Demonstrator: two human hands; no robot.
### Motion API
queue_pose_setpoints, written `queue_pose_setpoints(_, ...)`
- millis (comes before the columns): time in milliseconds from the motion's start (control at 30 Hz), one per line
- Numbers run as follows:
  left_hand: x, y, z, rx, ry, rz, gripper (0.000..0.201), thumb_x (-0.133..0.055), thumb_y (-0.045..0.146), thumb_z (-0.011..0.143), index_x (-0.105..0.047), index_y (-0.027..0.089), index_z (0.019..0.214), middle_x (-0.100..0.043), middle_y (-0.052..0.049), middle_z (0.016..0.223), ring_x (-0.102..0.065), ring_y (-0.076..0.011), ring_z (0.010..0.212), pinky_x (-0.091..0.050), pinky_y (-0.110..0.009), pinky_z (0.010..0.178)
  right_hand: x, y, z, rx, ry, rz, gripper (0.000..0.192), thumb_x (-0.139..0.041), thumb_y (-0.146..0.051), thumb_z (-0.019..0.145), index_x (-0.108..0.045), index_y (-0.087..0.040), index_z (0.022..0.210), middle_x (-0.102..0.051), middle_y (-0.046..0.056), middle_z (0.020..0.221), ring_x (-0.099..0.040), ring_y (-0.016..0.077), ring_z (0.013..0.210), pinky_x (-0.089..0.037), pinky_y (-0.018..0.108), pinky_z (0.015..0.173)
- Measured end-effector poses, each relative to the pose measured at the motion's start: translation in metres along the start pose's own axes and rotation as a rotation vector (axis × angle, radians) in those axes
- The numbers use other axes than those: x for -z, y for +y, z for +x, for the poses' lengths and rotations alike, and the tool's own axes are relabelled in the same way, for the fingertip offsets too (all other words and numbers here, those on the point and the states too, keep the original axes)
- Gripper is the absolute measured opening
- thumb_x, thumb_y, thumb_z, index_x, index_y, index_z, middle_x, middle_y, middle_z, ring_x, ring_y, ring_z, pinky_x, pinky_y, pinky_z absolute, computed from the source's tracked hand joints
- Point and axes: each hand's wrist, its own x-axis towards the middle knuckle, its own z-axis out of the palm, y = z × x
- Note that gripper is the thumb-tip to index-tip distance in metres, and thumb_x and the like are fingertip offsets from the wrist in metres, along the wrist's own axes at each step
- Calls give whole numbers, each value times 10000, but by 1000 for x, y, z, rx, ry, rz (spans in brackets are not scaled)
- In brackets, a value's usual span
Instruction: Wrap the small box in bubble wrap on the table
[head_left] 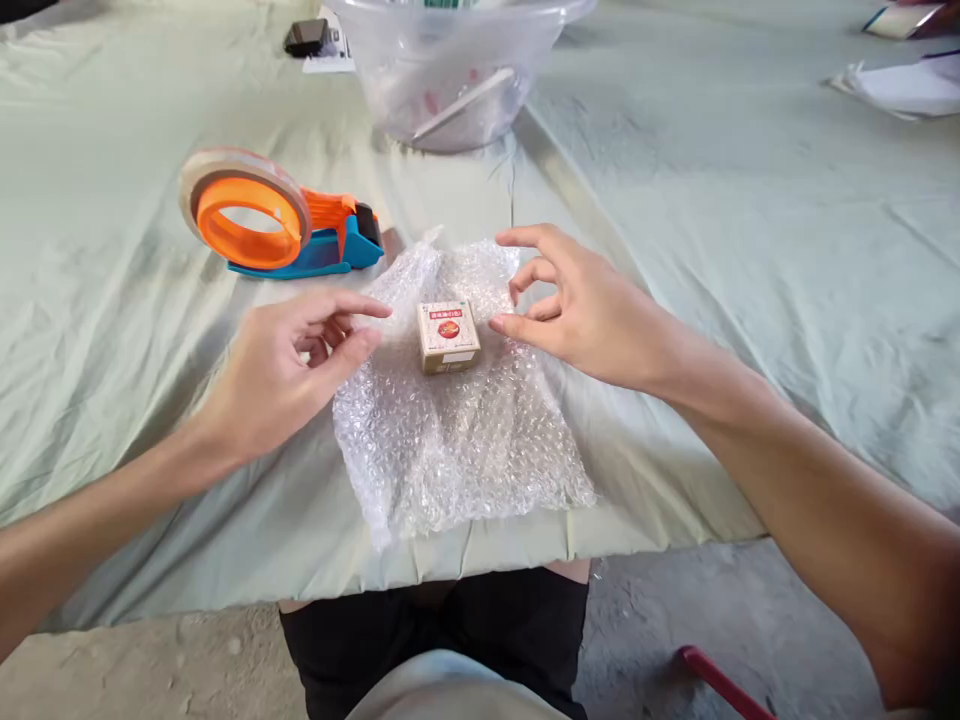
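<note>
A small box (448,337) with a red label and a round red picture sits on a sheet of bubble wrap (480,450) on the table. To its left, over the wrap's edge, is my left hand (289,350), thumb and forefinger apart and nothing between them. On the other side my right hand (574,305) is held with curled, parted fingers, its thumb tip close to the box without gripping it. Neither hand holds the box. The wrap lies spread out, with its far edge crumpled upward.
An orange and blue tape dispenser (281,215) with a roll of tape stands behind my left hand. Farther back is a clear plastic basin (461,90) with things inside. A black device (306,38) lies at the back left, white paper (900,88) at the right. Pale green cloth covers the table.
</note>
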Motion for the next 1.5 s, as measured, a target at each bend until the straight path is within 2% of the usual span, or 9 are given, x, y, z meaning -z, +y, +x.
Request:
queue_pose_setpoints(100, -3, 2, -1, 28, -29, -38, 231, -765, 303, 940, -846, 226, 1144, -639, 8, 736, -569, -115, 643, -478, -222, 551, -5, -4, -2, -36, 39, 240, 815, -829, -399, 859, -488, -247, 1583, -666, 136, 1328, -681, 166, 663, -613, 387, 601)
queue_pose_setpoints(233, -5, 1, -1, 49, 59, -86, 168, -696, 265, 997, -846, 238, 1068, -730, -5, 818, -564, -99, 597, -441, -232, 517, -14, -11, -4, -54, 193, 626, 708, -903, -276, 748, -591, -253, 1384, -614, 87, 1339, -695, 156, 868, -678, 344, 816)
queue_pose_setpoints(400, -7, 4, -1, 39, 173, -133, 116, -723, 256, 1015, -829, 228, 1055, -800, -15, 992, -619, -99, 679, -522, -246, 606, -26, -21, -9, -25, 187, 893, 300, -824, -301, 942, -625, -242, 1159, -630, 23, 1118, -766, 161, 922, -681, 357, 976)
queue_pose_setpoints(633, -17, 14, -5, -17, 176, -257, 133, -712, 182, 1035, -780, 215, 1145, -802, 0, 1137, -782, -115, 905, -674, -238, 860, -35, -23, -16, 354, 165, 479, 123, -738, -118, 1007, -785, -232, 1008, -730, 72, 1287, -758, 221, 1272, -713, 390, 1062)
queue_pose_setpoints(833, -19, 18, -9, 24, 114, -290, 238, -654, 225, 1105, -755, 235, 1320, -863, 12, 1154, -832, -127, 1092, -698, -211, 941, -24, -19, -11, 358, 62, 406, 193, -708, -121, 1045, -853, -227, 975, -820, 65, 1301, -800, 237, 1236, -698, 450, 1128)
queue_pose_setpoints(967, -24, 20, -9, -25, 137, -212, 227, -739, 203, 1047, -786, 256, 1263, -870, 32, 1179, -837, -134, 1117, -693, -220, 1000, -23, -11, -4, 411, 28, 436, 147, -687, -121, 1040, -771, -239, 1062, -693, 43, 1540, -737, 230, 1348, -655, 467, 1153)
queue_pose_setpoints(1267, -43, 26, 7, -120, 95, -188, 200, -776, 156, 997, -749, 226, 1182, -799, 40, 1089, -804, -135, 1033, -670, -303, 1019, -25, -8, -6, 594, 142, 66, 54, -781, -292, 991, -758, -274, 945, -724, 48, 1195, -720, 243, 1115, -604, 490, 1063)
queue_pose_setpoints(1400, -47, 15, 13, -99, 93, -165, 394, -766, 336, 999, -647, 229, 1358, -724, -32, 1285, -731, -162, 1125, -626, -299, 881, -34, -15, -12, 507, 227, 4, 55, -763, -300, 1007, -734, -271, 970, -673, 86, 1232, -676, 268, 1214, -561, 513, 1134)
queue_pose_setpoints(1500, -48, 7, 15, -25, 75, -100, 619, -775, 454, 949, -575, 212, 1483, -695, -131, 1464, -698, -266, 1304, -619, -383, 941, -37, -15, -13, 293, 318, 9, 322, -830, -469, 948, -628, -252, 1075, -647, 112, 1241, -651, 303, 1215, -568, 541, 1096)
